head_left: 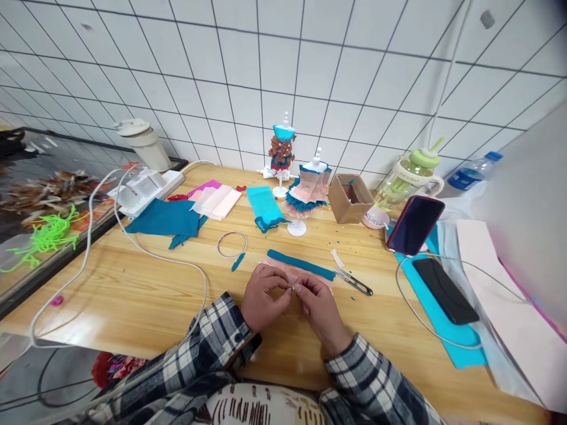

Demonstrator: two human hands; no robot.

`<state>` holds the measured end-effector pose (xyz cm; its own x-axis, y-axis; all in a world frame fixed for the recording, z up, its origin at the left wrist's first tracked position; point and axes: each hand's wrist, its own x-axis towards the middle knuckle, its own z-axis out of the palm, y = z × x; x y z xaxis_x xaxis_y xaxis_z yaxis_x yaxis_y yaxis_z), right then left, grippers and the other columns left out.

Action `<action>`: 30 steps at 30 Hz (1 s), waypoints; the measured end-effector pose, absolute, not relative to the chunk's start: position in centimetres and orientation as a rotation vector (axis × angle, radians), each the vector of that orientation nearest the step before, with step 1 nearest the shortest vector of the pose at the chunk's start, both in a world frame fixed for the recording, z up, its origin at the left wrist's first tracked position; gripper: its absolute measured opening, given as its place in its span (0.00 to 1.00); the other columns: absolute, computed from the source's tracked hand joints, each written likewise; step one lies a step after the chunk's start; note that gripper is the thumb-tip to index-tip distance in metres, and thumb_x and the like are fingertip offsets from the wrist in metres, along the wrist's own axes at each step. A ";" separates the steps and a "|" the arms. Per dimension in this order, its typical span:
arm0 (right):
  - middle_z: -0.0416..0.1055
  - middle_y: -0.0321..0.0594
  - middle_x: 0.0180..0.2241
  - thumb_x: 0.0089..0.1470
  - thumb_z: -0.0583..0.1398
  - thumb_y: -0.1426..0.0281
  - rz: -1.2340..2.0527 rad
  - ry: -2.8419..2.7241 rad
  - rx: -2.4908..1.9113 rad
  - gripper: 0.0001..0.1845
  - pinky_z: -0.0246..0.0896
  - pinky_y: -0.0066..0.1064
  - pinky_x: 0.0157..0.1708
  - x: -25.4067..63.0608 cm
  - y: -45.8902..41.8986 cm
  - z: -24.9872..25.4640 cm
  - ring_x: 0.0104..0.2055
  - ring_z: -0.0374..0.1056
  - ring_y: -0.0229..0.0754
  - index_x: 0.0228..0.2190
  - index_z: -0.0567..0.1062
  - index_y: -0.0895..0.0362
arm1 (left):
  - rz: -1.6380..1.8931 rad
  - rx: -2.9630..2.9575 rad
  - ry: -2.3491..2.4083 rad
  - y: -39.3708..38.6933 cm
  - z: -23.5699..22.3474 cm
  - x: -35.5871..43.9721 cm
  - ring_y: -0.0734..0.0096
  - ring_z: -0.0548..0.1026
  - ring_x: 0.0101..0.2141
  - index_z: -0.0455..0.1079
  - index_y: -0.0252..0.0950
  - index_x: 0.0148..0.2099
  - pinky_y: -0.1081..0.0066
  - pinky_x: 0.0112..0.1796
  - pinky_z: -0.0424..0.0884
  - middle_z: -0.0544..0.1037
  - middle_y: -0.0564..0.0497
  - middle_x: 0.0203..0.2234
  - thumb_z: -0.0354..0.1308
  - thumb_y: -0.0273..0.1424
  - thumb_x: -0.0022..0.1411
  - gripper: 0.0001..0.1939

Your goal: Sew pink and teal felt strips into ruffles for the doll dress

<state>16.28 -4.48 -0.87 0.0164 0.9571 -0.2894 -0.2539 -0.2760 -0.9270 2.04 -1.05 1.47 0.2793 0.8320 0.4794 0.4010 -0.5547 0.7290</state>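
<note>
My left hand [267, 297] and my right hand [319, 307] meet fingertip to fingertip low over the table, both closed in a pinch. Between the fingertips shows a tiny pale bit, too small to name. Just behind the fingers lies a pale pink paper strip [313, 275], partly hidden by both hands; whether the fingers grip its near edge I cannot tell. Along its far side runs a narrow teal strip [301, 264]. Thread snips [354, 281] lie to the right of my right hand, beside a small pink scrap [336, 258].
Two small dress forms in paper outfits, one ruffled [308, 188], one brown-trimmed [282, 152], stand behind. Around them are a cardboard box [351, 198], turquoise paper [266, 206], teal sheets [166, 223] and a wire ring [232, 244]. A propped phone [415, 224] and a white cable [201, 267] flank the work area.
</note>
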 end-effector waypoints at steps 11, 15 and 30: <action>0.72 0.34 0.30 0.48 0.65 0.58 1.546 -0.516 -1.106 0.17 0.47 0.18 0.12 16.9 -4.6 1.5 0.19 0.60 0.29 0.30 0.64 0.54 | 1.215 1.998 0.973 -1.6 2.3 1.1 0.67 0.73 0.35 0.73 0.39 0.29 0.64 0.39 0.69 0.77 0.51 0.29 0.58 0.24 0.54 0.05; 0.76 0.37 0.32 0.42 0.69 0.60 1.528 -0.428 -1.099 0.21 0.61 0.19 0.17 18.9 -4.1 3.5 0.23 0.68 0.31 0.29 0.65 0.54 | 1.218 2.012 0.901 -1.8 2.4 1.0 0.68 0.73 0.34 0.73 0.39 0.31 0.66 0.37 0.69 0.77 0.52 0.28 0.58 0.23 0.56 0.06; 0.79 0.48 0.36 0.49 0.55 0.74 0.386 -1.115 -1.664 0.15 0.68 0.38 0.43 32.4 15.0 8.5 0.40 0.74 0.45 0.35 0.81 0.61 | 1.205 2.184 0.840 -1.7 1.9 0.8 0.67 0.73 0.34 0.73 0.40 0.32 0.65 0.35 0.71 0.77 0.50 0.29 0.56 0.22 0.57 0.08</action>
